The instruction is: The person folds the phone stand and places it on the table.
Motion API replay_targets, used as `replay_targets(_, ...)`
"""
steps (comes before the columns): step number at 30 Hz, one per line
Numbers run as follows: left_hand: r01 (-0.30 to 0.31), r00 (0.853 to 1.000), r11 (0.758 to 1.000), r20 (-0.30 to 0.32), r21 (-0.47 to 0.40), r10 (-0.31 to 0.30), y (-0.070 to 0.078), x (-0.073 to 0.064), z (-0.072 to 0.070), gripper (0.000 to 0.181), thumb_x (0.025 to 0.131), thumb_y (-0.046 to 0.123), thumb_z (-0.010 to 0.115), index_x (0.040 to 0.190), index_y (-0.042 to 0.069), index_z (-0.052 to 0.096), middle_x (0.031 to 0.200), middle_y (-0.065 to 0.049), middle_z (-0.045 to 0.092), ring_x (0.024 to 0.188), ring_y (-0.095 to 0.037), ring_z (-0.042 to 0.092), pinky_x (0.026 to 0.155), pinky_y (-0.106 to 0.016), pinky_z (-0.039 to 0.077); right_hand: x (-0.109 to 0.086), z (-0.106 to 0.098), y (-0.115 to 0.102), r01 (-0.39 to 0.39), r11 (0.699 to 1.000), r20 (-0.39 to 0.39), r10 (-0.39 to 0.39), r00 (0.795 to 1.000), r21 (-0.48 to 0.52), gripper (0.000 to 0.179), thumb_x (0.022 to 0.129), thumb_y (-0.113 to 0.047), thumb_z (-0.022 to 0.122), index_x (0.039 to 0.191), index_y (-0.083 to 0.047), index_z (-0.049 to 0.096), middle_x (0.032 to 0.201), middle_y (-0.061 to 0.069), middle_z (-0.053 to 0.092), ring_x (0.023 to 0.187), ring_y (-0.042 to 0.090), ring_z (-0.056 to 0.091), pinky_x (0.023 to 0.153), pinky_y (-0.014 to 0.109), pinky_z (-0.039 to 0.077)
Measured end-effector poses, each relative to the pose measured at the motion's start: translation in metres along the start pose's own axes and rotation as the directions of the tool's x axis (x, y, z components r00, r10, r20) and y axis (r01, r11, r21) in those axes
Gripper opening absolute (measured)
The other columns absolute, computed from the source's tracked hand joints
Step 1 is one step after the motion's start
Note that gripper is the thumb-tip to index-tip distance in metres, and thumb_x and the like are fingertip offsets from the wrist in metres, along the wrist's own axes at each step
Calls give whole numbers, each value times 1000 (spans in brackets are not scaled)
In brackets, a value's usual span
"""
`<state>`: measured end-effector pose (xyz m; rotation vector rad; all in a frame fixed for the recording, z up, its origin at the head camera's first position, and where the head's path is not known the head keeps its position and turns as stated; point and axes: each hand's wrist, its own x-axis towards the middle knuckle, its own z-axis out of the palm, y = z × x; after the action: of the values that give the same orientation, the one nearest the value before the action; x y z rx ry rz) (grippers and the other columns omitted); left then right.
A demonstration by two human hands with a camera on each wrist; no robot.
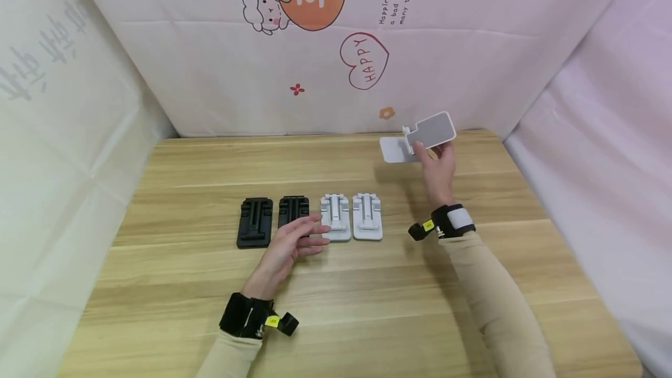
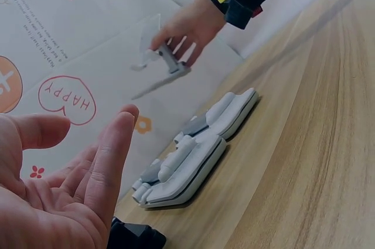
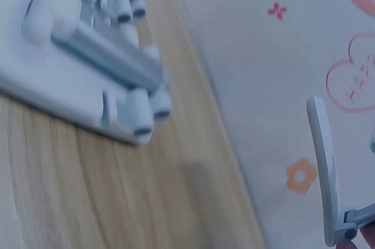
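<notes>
My right hand grips an unfolded white phone stand above the back right of the table, with its grey pad facing up and its white base jutting left. In the right wrist view, one edge of that phone stand shows at the lower right. My left hand hovers with loosely spread fingers, holding nothing. It partly covers a folded black phone stand. Left of it lies another black phone stand. Two folded white phone stands, a nearer one and one beside it, lie by its fingertips.
The wooden table carries the folded stands in a row near its middle. A white printed cloth rises along the table's back edge, and more pale cloth hangs at the right side. Both wrists wear black camera straps.
</notes>
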<state>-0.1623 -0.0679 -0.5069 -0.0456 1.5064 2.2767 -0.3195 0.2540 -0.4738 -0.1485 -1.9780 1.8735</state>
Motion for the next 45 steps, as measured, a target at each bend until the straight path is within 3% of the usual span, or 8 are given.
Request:
replay_targets(10, 10, 1000, 1000, -9, -17, -10, 0, 1, 1, 52, 96, 22, 53, 141, -1, 40, 113, -14, 67, 94, -27, 66, 79, -33, 56, -46, 28, -67, 96, 989, 144, -112, 983, 113, 56, 84, -12, 70, 132, -3, 44, 127, 12, 52, 119, 21, 48, 103, 36, 41)
replay_targets(13, 8, 1000, 1000, -13, -17, -8, -1, 2, 1, 52, 96, 22, 52, 141, -1, 40, 111, -13, 68, 94, -28, 66, 79, -34, 56, -57, 36, -78, 123, 982, 172, -147, 974, 145, 53, 84, -9, 69, 131, -3, 46, 125, 13, 53, 118, 23, 49, 102, 35, 43)
replay_targets(19, -6, 1000, 1000, -13, -6, 6, -1, 3, 1, 51, 97, 25, 51, 140, -1, 41, 113, -15, 67, 96, -29, 65, 81, -36, 56, -77, 45, -87, 143, 974, 241, -183, 953, 177, 54, 84, -7, 68, 134, -4, 45, 128, 14, 53, 117, 25, 50, 99, 34, 46)
replay_targets(24, -15, 1000, 1000, 4, -23, 15, -1, 3, 0, 55, 100, 34, 44, 140, -3, 41, 123, -23, 60, 102, -33, 62, 85, -38, 53, -88, 49, -89, 114, 973, 311, -173, 935, 199, 53, 85, -6, 66, 134, -4, 45, 127, 16, 53, 114, 29, 53, 96, 35, 48)
replay_targets(32, -22, 999, 998, 26, -51, 23, 4, 4, -1, 71, 99, 50, 37, 141, -8, 36, 131, -28, 52, 111, -39, 55, 89, -38, 52, -104, 48, -94, 116, 982, 409, -168, 897, 149, 53, 86, -5, 65, 135, -5, 44, 126, 16, 53, 110, 30, 56, 92, 35, 51)
replay_targets(40, -20, 999, 994, 25, -109, 23, 13, 5, 0, 73, 96, 54, 38, 138, -7, 39, 133, -29, 49, 114, -39, 53, 92, -39, 49, -116, 43, -94, 171, 985, 556, -153, 817, 19, 55, 85, -6, 67, 136, -3, 45, 124, 15, 57, 107, 23, 57, 89, 40, 51)
replay_targets(45, -11, 1000, 991, 10, -135, 12, 15, 5, 2, 68, 99, 48, 37, 136, -9, 37, 123, -25, 58, 107, -32, 60, 90, -39, 51, -120, 41, -92, 233, 973, 643, -178, 745, 0, 54, 83, -6, 69, 133, -2, 49, 120, 16, 60, 104, 20, 58, 89, 50, 48)
